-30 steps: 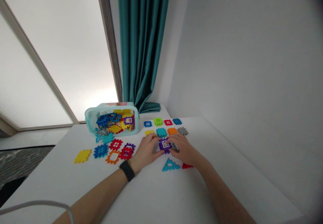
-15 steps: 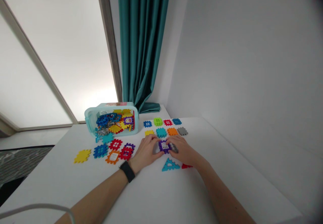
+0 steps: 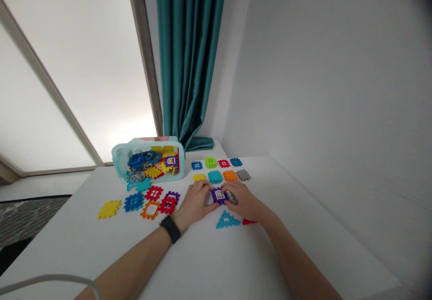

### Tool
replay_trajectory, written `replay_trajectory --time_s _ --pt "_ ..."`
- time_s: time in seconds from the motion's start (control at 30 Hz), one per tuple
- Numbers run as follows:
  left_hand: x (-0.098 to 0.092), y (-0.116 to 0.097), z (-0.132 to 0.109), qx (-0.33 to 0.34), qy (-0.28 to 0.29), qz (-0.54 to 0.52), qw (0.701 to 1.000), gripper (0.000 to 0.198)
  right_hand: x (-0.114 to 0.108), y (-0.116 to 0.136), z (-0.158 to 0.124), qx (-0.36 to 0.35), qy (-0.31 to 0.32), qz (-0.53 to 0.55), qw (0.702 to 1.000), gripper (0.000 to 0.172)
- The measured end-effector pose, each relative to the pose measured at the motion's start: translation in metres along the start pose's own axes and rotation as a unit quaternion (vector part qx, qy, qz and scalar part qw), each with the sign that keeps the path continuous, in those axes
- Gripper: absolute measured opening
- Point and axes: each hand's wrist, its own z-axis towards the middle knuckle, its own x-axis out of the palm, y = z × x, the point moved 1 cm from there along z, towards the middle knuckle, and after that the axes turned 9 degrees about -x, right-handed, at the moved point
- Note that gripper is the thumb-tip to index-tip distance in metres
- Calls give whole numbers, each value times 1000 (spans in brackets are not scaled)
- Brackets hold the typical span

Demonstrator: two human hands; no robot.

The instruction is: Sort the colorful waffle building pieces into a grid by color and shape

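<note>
A purple interlocking tile with a white window insert [image 3: 219, 196] lies on the white table between my two hands. My left hand [image 3: 195, 203] has thumb and fingertips closed at its left edge. From the other side, my right hand [image 3: 246, 201] pinches at its right edge, with a grey tile [image 3: 232, 197] partly showing under the fingers. Below the hands lie a light blue triangular piece [image 3: 227, 220] and a red piece [image 3: 249, 222], the red one partly covered by my right hand. Just beyond them sit teal [image 3: 215, 177], orange [image 3: 230, 175] and yellow tiles [image 3: 199, 178].
A pale blue tub [image 3: 116, 162] on its side holds many coloured tiles, some spilling out. Several loose tiles, including a yellow one [image 3: 109, 209] and an orange one [image 3: 150, 210], lie left of my hands. A green curtain [image 3: 191, 65] hangs behind; a grey cable [image 3: 50, 277] crosses the lower left.
Both hands keep almost the same position around the purple tile. The whole view has shifted very slightly.
</note>
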Motion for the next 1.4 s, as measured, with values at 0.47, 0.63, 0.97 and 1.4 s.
replay_trajectory --time_s 0.47,0.63,0.97,1.4 --pt "-1 0 1 1 10 6 1000 35 4 -4 -2 -7 -13 -1 1000 28" --pt "0 0 0 -3 9 9 1000 35 6 -3 -3 3 -7 -5 1000 28" --pt "-13 -9 -6 6 -37 50 998 51 -3 7 0 -7 -76 -5 997 26" --pt "-73 6 -37 23 -48 149 987 32 -1 30 21 -48 -141 -53 987 25"
